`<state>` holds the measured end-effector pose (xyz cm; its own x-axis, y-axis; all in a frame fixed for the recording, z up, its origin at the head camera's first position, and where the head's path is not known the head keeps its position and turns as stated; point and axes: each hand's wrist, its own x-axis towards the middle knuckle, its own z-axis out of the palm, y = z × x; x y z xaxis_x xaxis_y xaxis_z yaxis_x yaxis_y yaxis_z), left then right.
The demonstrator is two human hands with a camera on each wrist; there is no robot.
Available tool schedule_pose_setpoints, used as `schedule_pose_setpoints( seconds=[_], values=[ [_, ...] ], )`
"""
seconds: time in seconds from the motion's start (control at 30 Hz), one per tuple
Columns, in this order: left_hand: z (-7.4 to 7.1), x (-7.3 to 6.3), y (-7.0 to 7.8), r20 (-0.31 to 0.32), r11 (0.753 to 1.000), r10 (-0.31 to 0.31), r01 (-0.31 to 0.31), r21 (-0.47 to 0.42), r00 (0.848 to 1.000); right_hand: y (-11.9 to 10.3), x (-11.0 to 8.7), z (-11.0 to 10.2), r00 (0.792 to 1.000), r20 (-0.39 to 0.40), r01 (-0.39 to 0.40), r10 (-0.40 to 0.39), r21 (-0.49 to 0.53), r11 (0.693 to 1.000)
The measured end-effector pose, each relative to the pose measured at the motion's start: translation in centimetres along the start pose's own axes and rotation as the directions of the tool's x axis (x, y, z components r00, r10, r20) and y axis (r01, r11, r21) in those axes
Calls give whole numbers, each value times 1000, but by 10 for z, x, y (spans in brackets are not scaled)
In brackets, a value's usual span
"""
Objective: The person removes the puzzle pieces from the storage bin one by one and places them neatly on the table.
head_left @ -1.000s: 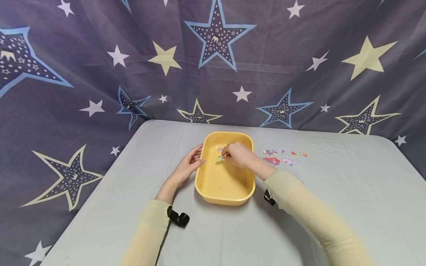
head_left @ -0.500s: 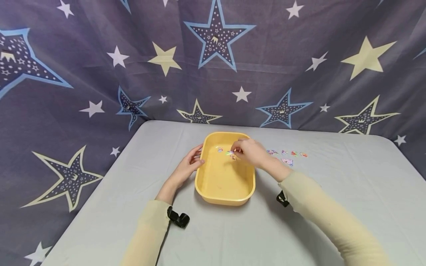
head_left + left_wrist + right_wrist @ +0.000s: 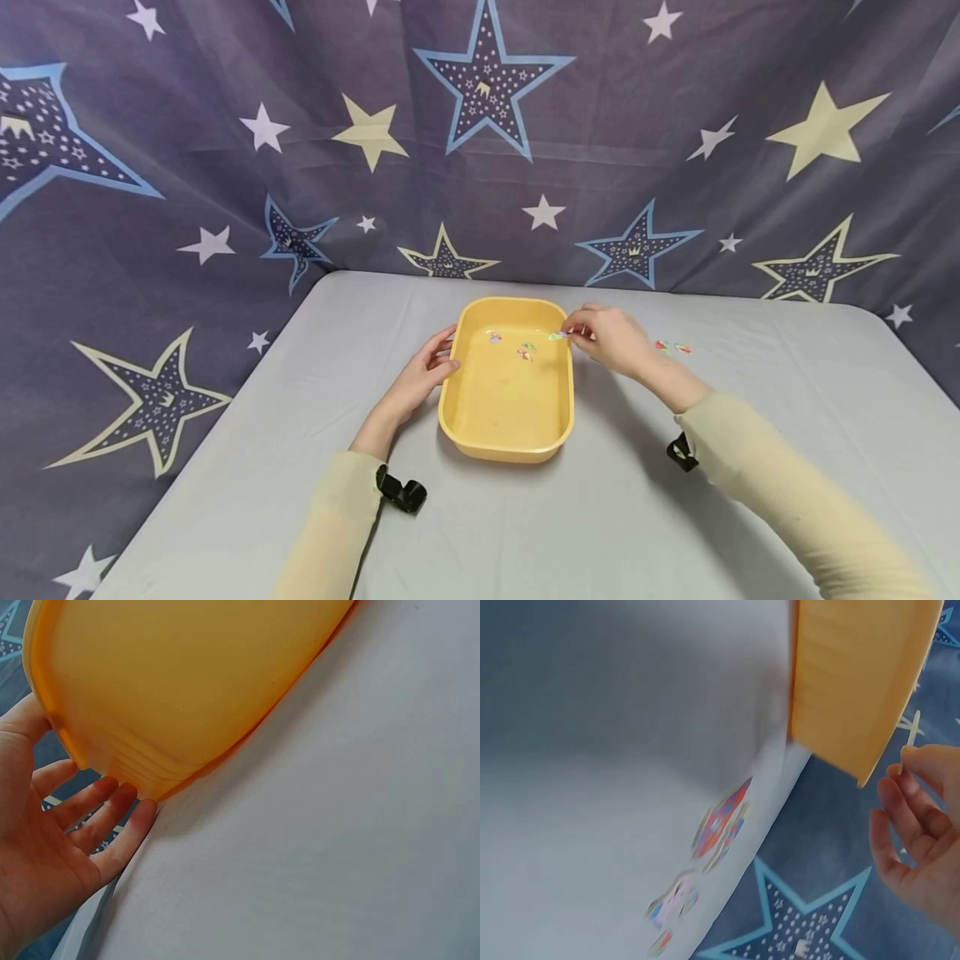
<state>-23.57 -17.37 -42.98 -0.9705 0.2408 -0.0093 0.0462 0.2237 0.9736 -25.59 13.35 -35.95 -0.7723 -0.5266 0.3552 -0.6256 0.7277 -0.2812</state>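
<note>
A yellow plastic tub [image 3: 506, 408] stands on the table. My left hand [image 3: 417, 377] holds its left side, thumb at the rim and fingers against the outer wall; in the left wrist view the fingertips touch that wall. My right hand [image 3: 611, 337] pinches a small flat colourful cut-out piece [image 3: 558, 336], green and purple, over the tub's right rim. From the right wrist view this piece shows thin and edge-on between thumb and fingers. Inside the tub lie a small bluish piece [image 3: 495, 338] and a reddish cluster of pieces [image 3: 525, 353].
Right of the tub, two red-and-green pieces [image 3: 672, 347] lie on the grey-white tablecloth [image 3: 495, 533]. In the right wrist view, more flat pieces show, including a pink one [image 3: 676, 898] and a red one [image 3: 721, 819]. A dark star-patterned curtain [image 3: 480, 192] hangs behind.
My right hand has moved from inside the tub rightward to its right rim, carrying the green piece. Pieces inside the tub came into view as it moved away. My left hand has stayed in place.
</note>
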Motion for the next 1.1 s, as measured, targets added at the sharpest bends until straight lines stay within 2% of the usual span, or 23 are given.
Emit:
schedule_pose_setpoints(
  seconds=[0.5, 0.93, 1.1],
  values=[
    [-1, -1, 2, 4, 1000, 5, -5, 9, 1000, 36, -28, -13, 997, 14, -71, 72, -71, 995],
    [1, 0, 2, 16, 1000, 5, -5, 13, 1000, 62, -54, -21, 994, -12, -113, 112, -136, 984],
    [0, 0, 1, 13, 1000, 14, -14, -4, 1000, 72, -63, -23, 987, 21, -155, 160, -153, 976]
  ],
)
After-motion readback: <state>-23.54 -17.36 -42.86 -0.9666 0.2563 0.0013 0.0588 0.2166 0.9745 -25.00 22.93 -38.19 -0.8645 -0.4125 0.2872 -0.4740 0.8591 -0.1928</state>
